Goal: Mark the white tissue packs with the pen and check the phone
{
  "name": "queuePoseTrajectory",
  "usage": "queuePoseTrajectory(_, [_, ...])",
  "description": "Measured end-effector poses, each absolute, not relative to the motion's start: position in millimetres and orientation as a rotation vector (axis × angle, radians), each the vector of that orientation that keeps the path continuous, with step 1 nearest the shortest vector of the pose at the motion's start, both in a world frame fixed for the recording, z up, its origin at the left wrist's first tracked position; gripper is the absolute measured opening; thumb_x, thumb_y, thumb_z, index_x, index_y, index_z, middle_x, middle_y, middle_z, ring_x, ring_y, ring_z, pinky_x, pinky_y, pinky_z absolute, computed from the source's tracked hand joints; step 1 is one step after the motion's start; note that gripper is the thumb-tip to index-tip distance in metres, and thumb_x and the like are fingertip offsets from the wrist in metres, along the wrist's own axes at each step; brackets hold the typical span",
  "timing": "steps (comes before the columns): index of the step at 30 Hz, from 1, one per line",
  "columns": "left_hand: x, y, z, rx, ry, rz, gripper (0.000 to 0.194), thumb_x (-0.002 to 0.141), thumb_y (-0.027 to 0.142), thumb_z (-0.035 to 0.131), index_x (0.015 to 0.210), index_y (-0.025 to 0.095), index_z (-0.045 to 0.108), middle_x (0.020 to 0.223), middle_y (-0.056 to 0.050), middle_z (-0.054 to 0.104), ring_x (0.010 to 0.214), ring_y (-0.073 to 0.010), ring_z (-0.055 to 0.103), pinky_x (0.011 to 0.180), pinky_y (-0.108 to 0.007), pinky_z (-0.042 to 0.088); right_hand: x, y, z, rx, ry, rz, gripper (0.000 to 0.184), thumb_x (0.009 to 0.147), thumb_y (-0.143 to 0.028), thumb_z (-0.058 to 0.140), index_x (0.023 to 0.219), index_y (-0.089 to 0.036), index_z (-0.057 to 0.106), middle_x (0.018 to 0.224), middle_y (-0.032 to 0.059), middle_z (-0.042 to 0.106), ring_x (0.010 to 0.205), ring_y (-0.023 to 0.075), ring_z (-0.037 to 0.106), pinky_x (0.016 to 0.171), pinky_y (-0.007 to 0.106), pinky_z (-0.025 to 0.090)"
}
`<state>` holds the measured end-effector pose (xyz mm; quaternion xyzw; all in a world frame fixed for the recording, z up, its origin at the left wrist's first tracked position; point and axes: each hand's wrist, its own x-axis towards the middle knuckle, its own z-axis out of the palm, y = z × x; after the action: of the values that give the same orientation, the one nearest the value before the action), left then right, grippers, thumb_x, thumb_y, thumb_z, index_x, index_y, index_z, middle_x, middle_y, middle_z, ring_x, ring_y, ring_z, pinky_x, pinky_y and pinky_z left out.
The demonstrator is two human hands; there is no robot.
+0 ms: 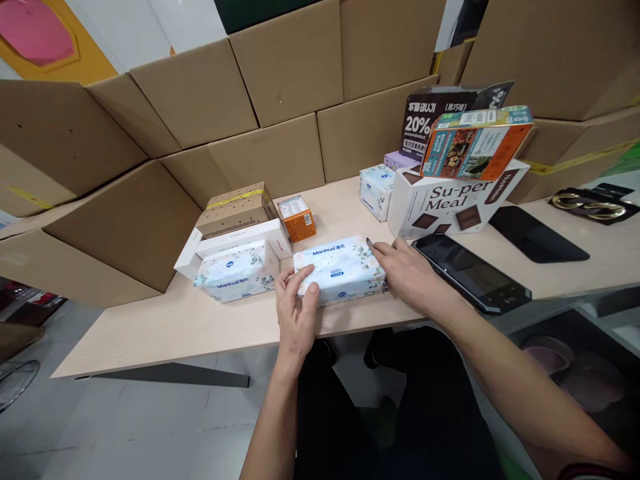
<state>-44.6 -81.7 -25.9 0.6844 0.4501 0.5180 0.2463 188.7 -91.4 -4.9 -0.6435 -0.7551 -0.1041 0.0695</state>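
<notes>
A pale blue floral tissue pack (pixel 345 261) marked "Manhua" lies flat on the table in front of me. My left hand (pixel 296 303) grips its left end, with the thumb and a finger over the top edge. At the pack's right end, my right hand (pixel 407 273) is closed round a slim dark-tipped tool (pixel 369 243). The tip pokes out past the fingers at the pack's upper right corner; the rest of the tool is mostly hidden, so its kind is unclear. A second Manhua tissue pack (pixel 237 270) sits to the left, apart from my left hand.
White boxes (pixel 277 237) and a brown carton (pixel 237 212) stand behind the left pack, beside an orange box (pixel 299 223). At right are a "Su-per Meal" box (pixel 445 207), an orange-blue box (pixel 475 147) on it, another tissue pack (pixel 376 190) and a black handheld device (pixel 473 270). Cardboard walls (pixel 280 153) line the back.
</notes>
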Motion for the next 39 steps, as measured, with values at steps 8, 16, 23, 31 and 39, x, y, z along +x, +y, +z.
queuePoseTrajectory(8, [-43, -84, -26, 1.888, 1.275, 1.351, 0.041, 0.08, 0.035, 0.074, 0.12, 0.029, 0.066, 0.129, -0.009, 0.046, 0.138, -0.0269, 0.04, 0.114, -0.046, 0.04, 194, -103, -12, -1.852, -2.186, -0.239, 0.049, 0.093, -0.007, 0.038, 0.14, -0.012, 0.052, 0.119, 0.0148, 0.068, 0.092, 0.0277, 0.054, 0.086, 0.038, 0.045])
queuePoseTrajectory(16, [-40, -83, -27, 1.874, 1.294, 1.382, 0.045, 0.08, 0.04, 0.076, 0.124, 0.03, 0.066, 0.128, -0.009, 0.047, 0.134, -0.0259, 0.044, 0.109, -0.042, 0.045, 249, -181, -27, -2.228, -1.55, -0.423, 0.078, 0.091, -0.062, 0.052, 0.151, -0.014, 0.038, 0.14, 0.0268, 0.053, 0.126, 0.0439, 0.049, 0.099, 0.054, 0.042])
queuePoseTrajectory(23, [-42, -81, -29, 1.937, 1.233, 1.429, 0.049, 0.083, 0.037, 0.071, 0.129, 0.027, 0.062, 0.129, -0.011, 0.049, 0.131, -0.0269, 0.046, 0.111, -0.046, 0.04, 271, -187, -48, -2.288, -1.508, -0.156, 0.081, 0.09, -0.065, 0.048, 0.154, -0.019, 0.033, 0.135, 0.0231, 0.057, 0.125, 0.0417, 0.052, 0.098, 0.055, 0.044])
queuePoseTrajectory(31, [-47, -83, -41, 1.915, 1.119, 1.92, 0.033, 0.085, 0.03, 0.067, 0.118, 0.025, 0.064, 0.112, -0.009, 0.057, 0.111, -0.0238, 0.053, 0.083, -0.035, 0.047, 248, -189, -53, -1.948, -1.333, -0.231, 0.083, 0.086, -0.062, 0.056, 0.152, -0.013, 0.039, 0.137, 0.022, 0.058, 0.126, 0.0412, 0.053, 0.106, 0.06, 0.04])
queuePoseTrajectory(39, [-23, -121, -49, 1.593, 0.661, 1.682, 0.022, 0.097, 0.027, 0.052, 0.101, 0.021, 0.072, 0.082, -0.004, 0.071, 0.073, -0.0153, 0.065, 0.068, -0.029, 0.051, 178, -206, -18, -1.717, -1.244, -0.189, 0.085, 0.083, -0.051, 0.07, 0.155, -0.022, 0.035, 0.141, 0.0154, 0.057, 0.131, 0.0336, 0.053, 0.106, 0.055, 0.047])
